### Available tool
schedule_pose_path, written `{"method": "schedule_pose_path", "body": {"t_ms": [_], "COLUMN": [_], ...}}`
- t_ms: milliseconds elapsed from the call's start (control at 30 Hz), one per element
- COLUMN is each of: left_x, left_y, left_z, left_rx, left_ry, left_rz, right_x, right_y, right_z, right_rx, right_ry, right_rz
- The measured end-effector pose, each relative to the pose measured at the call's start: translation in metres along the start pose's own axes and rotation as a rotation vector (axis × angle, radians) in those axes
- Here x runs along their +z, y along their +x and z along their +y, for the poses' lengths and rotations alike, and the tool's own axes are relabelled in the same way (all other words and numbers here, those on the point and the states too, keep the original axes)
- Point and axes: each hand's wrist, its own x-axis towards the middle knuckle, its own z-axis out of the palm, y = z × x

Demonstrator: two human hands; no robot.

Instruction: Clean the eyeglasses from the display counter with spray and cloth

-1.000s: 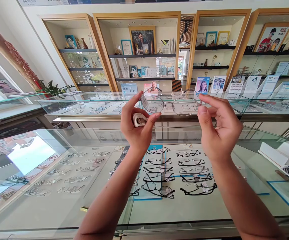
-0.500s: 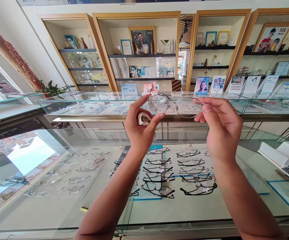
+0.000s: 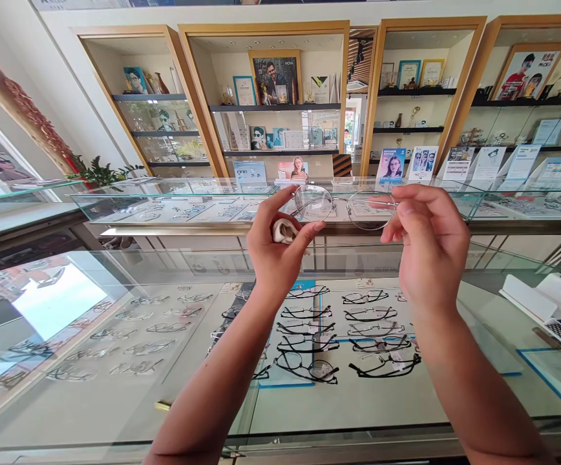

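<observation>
Over the clear-glass desk, my left hand and right hand pinch round-lensed silver-wire eyeglasses, seemingly for viewing; turning next demands steadiness.

- The person's left hand is showing bare.
- A tiny dark spot is marking the bare left forearm.
- The right hand and right forearm are also showing bare.

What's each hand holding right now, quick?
Left hand: holding one side of the glasses between thumb and forefinger, with a crumpled pale cloth against the palm.
Right hand: pinching the other side of the glasses.
</observation>
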Motion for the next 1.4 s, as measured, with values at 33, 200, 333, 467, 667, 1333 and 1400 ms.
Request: {"method": "schedule_pose_path", "body": {"t_ms": [33, 200, 333, 467, 667, 1333, 1400], "left_x": [0.0, 0.001, 0.0, -0.002, -0.003, -0.008, -0.01], "left_y": [0.0, -0.002, -0.003, -0.002, 0.001, 0.007, 0.007], "left_z": [0.0, -0.003, -0.003, -0.001, -0.003, -0.003, -0.002], "left_rx": [-0.002, -0.005, -0.032, -0.06, -0.101, -0.094, -0.108], "left_ry": [0.004, 0.0, -0.07, -0.117, -0.173, -0.282, -0.31], "left_rz": [-0.003, -0.001, -0.027, -0.079, -0.111, -0.378, -0.435], "right_x": [0.0, 0.0, 0.0, -0.001, -0.002, -0.019, -0.02], "right_y": [0.0, 0.003, 0.005, 0.007, 0.009, 0.021, 0.022], "right_z": [0.002, 0.007, 0.011, 0.016, 0.02, 0.014, 0.015], "right_rx": [0.015, 0.077, 0.107, 0.164, 0.213, 0.267, 0.303], "right_ry": [0.008, 0.056, 0.058, 0.102, 0.086, 0.09, 0.098], "right_rz": [-0.004, -0.029, -0.049, -0.055, -0.061, -0.423, -0.512]}}
